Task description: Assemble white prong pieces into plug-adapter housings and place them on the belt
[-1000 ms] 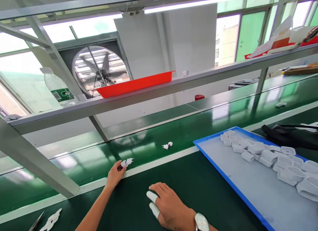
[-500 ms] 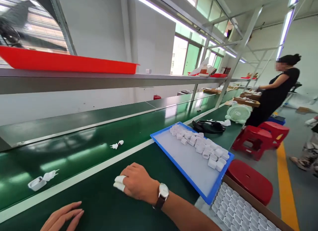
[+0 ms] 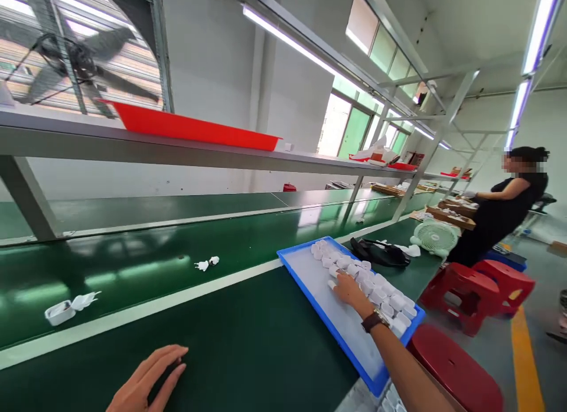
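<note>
Green belt (image 3: 146, 252) runs beyond a dark work surface (image 3: 234, 341), under a shelf (image 3: 199, 153) bearing a red tray (image 3: 195, 129). Head view: left hand (image 3: 139, 385) above the near surface, thumb parted from curved fingers, nothing visible between. Right hand (image 3: 349, 291), two fingers in white covers, reaches into a blue-rimmed tray (image 3: 349, 336), at the edge of clustered white pieces (image 3: 376, 295); from where I stand, can't tell whether it pinches one. Two small white items on the belt: one far left (image 3: 61, 312), another farther right (image 3: 202, 265). Co-worker (image 3: 505, 208) in black, well apart.
</note>
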Demonstrator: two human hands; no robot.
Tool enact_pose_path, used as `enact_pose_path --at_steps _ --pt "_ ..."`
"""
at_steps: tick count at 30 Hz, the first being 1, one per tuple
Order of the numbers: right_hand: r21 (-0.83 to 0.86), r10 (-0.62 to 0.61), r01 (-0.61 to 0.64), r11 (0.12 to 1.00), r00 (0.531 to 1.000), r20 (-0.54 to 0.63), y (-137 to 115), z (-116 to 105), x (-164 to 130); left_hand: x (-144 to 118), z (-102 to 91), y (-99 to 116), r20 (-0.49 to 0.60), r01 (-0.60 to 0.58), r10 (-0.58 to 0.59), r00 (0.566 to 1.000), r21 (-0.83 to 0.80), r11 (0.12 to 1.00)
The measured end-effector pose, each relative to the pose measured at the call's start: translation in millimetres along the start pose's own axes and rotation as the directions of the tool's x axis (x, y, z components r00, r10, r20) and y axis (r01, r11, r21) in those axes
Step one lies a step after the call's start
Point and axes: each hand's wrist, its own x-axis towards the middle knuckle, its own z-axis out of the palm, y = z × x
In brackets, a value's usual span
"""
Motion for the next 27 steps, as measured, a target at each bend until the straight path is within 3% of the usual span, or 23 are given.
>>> enact_pose_path --at_steps 4,7,8,10,13,15,17,20,21,24,27 --pt "0.086 -0.138 0.142 0.986 0.990 -0.040 -26.9 0.4 -0.9 -2.9 -9.9 31.6 0.080 -0.061 0.064 0.995 -0.045 0.997" --pt "0.190 -0.341 0.346 0.919 0.938 -0.061 -84.6 -2.3 -20.9 -6.8 -10.1 53.1 0.123 -0.079 0.089 0.988 -0.077 0.994" --pt "0.284 -0.470 0.471 0.835 0.879 -0.077 -110.4 -3.0 -33.1 -8.5 -7.6 57.7 0.139 -0.080 0.091 0.986 -0.087 0.993" --pt "0.455 -0.704 0.650 0.609 0.707 -0.068 -165.8 -3.1 -62.3 -12.2 -0.7 61.6 0.144 -0.085 0.100 0.985 -0.107 0.991" --pt "0.527 -0.875 0.755 0.391 0.482 -0.040 -239.1 2.5 -98.6 -16.2 5.6 55.3 0.114 -0.094 0.114 0.987 -0.164 0.982" --pt "0.533 -0.909 0.779 0.329 0.414 -0.045 -271.1 11.3 -103.6 -16.5 3.2 47.4 0.110 -0.059 0.083 0.990 -0.212 0.975" --pt "0.540 -0.887 0.775 0.329 0.450 -0.104 -290.6 24.0 -88.6 -15.4 -1.9 41.1 0.103 0.020 0.005 0.995 -0.238 0.971" --pt "0.522 -0.776 0.753 0.400 0.582 -0.244 -311.4 48.7 -39.4 -12.1 -5.8 38.3 0.057 0.134 -0.124 0.991 -0.227 0.965" --pt "0.510 -0.753 0.749 0.423 0.604 -0.262 -319.4 57.6 -20.5 -10.4 -5.5 38.8 0.054 0.144 -0.135 0.989 -0.216 0.966" --pt "0.489 -0.735 0.742 0.458 0.626 -0.261 -351.6 83.5 27.9 -3.8 -2.5 39.7 0.124 0.090 -0.068 0.990 -0.183 0.979" --pt "0.504 -0.714 0.719 0.478 0.652 -0.254 -390.7 104.4 55.6 1.9 0.7 32.8 0.185 0.030 0.008 0.983 -0.205 0.978"
